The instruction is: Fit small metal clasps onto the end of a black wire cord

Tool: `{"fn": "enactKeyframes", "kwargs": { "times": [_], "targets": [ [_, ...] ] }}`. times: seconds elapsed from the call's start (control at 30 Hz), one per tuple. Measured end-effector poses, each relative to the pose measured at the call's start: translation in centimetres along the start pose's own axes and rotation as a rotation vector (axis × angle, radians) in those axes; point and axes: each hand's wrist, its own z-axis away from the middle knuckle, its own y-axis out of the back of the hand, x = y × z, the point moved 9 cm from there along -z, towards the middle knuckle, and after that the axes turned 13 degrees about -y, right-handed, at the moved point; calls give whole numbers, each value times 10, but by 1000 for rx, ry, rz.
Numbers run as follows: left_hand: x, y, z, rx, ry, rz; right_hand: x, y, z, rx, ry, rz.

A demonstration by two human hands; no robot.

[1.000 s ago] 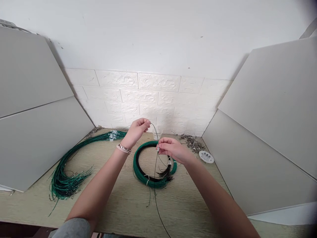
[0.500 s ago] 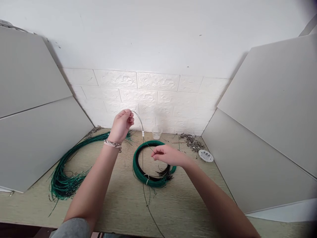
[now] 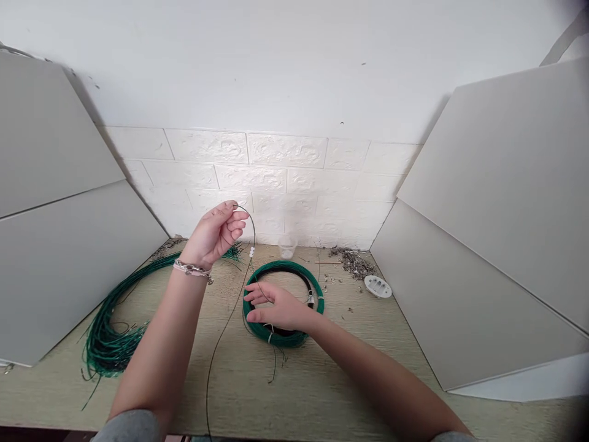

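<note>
My left hand (image 3: 215, 233) is raised before the wall, thumb and forefinger pinching a thin dark cord (image 3: 253, 226); its other fingers are loosely curled. From the pinch the cord arcs down through a few small white beads (image 3: 251, 252). Below them, one strand runs to the table's front edge and another reaches toward my right hand (image 3: 278, 307). That hand hovers palm inward over a ring-shaped coil of green and black cords (image 3: 317, 281), its thumb and fingers apart. The strand passes by its fingers; no grip on it shows.
A loose bundle of green cords (image 3: 103, 344) curves along the left. Behind the coil are a small clear cup (image 3: 288, 247), a thin stick (image 3: 328, 263), a pile of small metallic-looking bits (image 3: 356, 263) and a white oval object (image 3: 378, 286). Grey panels (image 3: 497, 258) stand at both sides.
My right hand has moved left and lower, and its pinch has opened. The beaded cord has shifted left with my left hand, and its trailing strand has swung to the left.
</note>
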Motion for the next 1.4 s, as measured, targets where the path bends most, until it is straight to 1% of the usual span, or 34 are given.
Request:
{"fn": "enactKeyframes", "kwargs": {
  "times": [0.07,0.13,0.2,0.23,0.33,0.4,0.47,0.53,0.57,0.63,0.7,0.77,0.83,0.87,0.9,1.0,1.03,1.1,1.13,1.17,1.2,1.23,1.27,1.33,1.4],
  "targets": [
    [-3,-13,4,-61,10,27,-2,-6,1,-17,34,-5],
    [-4,-24,7,-113,8,55,-7,-12,4,-64,60,-40],
    [-2,-29,10,-120,-13,76,-15,-17,10,-124,86,-119],
    [0,-29,10,-100,-38,90,-20,-20,13,-160,101,-174],
    [11,-22,9,14,-143,147,-37,-29,25,-264,137,-386],
    [18,-15,8,88,-203,172,-45,-32,31,-301,141,-540],
    [24,-9,7,131,-243,160,-50,-37,36,-331,120,-702],
    [30,-5,7,153,-279,118,-51,-46,39,-386,54,-841],
    [34,-3,8,160,-296,92,-50,-52,42,-420,8,-880],
    [40,0,9,173,-326,50,-51,-62,47,-455,-54,-873],
    [46,5,9,192,-351,31,-57,-63,56,-429,-45,-783],
    [49,11,8,216,-366,36,-67,-52,69,-344,18,-674],
    [47,15,6,230,-349,43,-78,-28,88,-203,89,-574],
    [43,15,4,223,-315,44,-83,-11,99,-90,132,-512],
    [38,13,3,204,-267,43,-85,6,111,23,143,-430],
    [16,-4,3,95,-89,54,-88,61,155,396,187,-242],
    [9,-12,5,52,-35,62,-87,80,173,562,189,-186],
    [-3,-27,10,-40,60,76,-83,115,216,984,174,-8],
    [-9,-34,14,-95,101,80,-82,128,240,1227,144,111],
    [-14,-41,18,-158,134,82,-80,136,261,1441,82,239],
    [-18,-49,22,-228,159,79,-76,142,273,1581,-10,360],
    [-20,-55,26,-299,176,68,-70,147,277,1653,-103,459],
    [-22,-61,30,-373,187,47,-62,153,272,1636,-201,544],
    [-26,-72,40,-528,208,-26,-38,168,251,1534,-393,675],
    [-28,-82,53,-698,234,-123,-12,182,226,1444,-531,787]
  ]
}}
